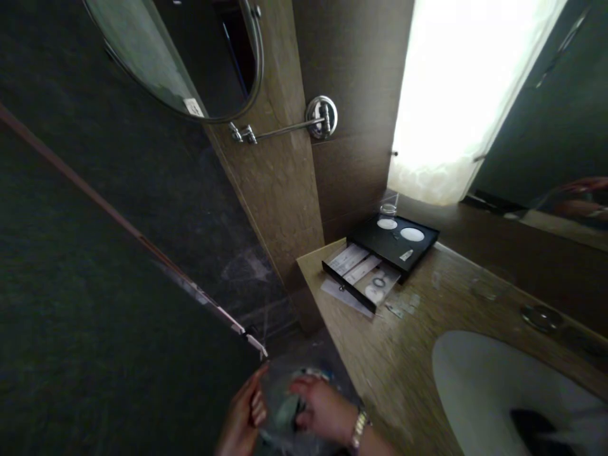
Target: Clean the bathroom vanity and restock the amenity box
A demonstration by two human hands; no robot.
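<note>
left hand: fingers clamped on edge of clear plastic bag | right hand: fingers curled at bag's mouth, cannot tell whether gripping anything | bag: low in view, between the hands, just beside table | on table: black box, drawer pulled out, near sink

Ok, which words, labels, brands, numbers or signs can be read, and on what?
None is readable.
White rectangular packets in the open black drawer: any print too small and blurred.
White rectangular tag on the round metal-rimmed mirror: marks too small.
Small pale piece on the flat black box: blurred.
</note>
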